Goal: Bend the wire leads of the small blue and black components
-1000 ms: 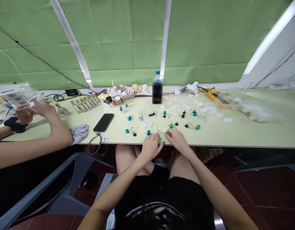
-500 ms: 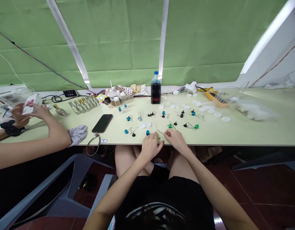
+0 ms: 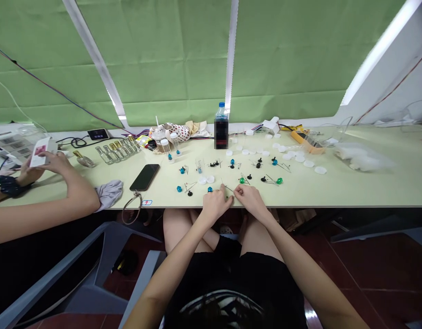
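My right hand [image 3: 249, 197] rests at the table's front edge, its thumb and fingertips pinched on the near end of a thin metal pin [image 3: 228, 188]. Beside it, my left hand [image 3: 216, 202] lies low over the table with its index finger stretched to the pin's far end and its thumb apart. A blue bead-like piece [image 3: 210, 189] shows just beyond the left knuckles. Further in lie a green piece [image 3: 242, 180], a black stemmed piece [image 3: 249, 177] and two white round caps [image 3: 206, 180]. Small bits between my hands are too tiny to make out.
A small clear vial [image 3: 199, 166] stands behind the caps. At left are a phone [image 3: 144, 177], glass bottles [image 3: 118, 151] and a co-worker's hands with a white box [image 3: 42, 153]. A dark drink bottle [image 3: 221, 130] stands at the back; a plastic bag [image 3: 360, 155] lies right.
My left index finger has stretched forward a little onto the pin. My right hand holds nearly the same place. The view has shifted slightly, and the co-worker's white box is tilted differently.
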Tool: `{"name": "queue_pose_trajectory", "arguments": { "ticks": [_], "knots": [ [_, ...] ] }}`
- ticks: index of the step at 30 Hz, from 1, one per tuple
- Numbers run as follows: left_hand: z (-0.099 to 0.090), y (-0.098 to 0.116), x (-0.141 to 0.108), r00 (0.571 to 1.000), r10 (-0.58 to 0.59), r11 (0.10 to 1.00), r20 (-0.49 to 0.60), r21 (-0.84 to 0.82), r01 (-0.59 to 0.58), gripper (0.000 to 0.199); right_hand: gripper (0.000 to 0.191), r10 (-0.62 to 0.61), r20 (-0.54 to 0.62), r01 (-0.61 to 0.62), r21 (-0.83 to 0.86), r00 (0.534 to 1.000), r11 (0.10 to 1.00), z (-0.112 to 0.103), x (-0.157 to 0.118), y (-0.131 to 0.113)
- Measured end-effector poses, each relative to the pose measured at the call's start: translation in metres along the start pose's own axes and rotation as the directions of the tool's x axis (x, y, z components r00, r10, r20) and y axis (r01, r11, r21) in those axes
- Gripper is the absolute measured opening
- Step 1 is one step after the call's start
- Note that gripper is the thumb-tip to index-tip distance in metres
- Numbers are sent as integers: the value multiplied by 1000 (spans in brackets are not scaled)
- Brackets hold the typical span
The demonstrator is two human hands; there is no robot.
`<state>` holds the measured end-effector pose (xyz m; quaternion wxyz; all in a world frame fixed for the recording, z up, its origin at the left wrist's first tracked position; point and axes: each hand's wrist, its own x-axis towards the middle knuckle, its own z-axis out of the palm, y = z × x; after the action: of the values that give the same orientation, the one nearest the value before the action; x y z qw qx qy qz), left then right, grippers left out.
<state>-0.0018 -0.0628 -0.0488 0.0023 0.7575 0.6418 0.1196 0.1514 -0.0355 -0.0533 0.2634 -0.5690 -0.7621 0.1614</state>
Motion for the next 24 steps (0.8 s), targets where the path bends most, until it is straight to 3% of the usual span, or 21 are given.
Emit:
{"name": "queue_pose_trajectory", "arguments": {
  "ticks": [12,24],
  "knots": [
    [-1,-1,-2,999,33,999,-8,8,-33,42,17,5,-7,-4,21,1000,1000,1,0,0],
    [-5,-3,-6,1000,9,1000,3,-6,-9,43,16,7,-28,-4,83,1000,997,-1,-1,0]
  ]
}}
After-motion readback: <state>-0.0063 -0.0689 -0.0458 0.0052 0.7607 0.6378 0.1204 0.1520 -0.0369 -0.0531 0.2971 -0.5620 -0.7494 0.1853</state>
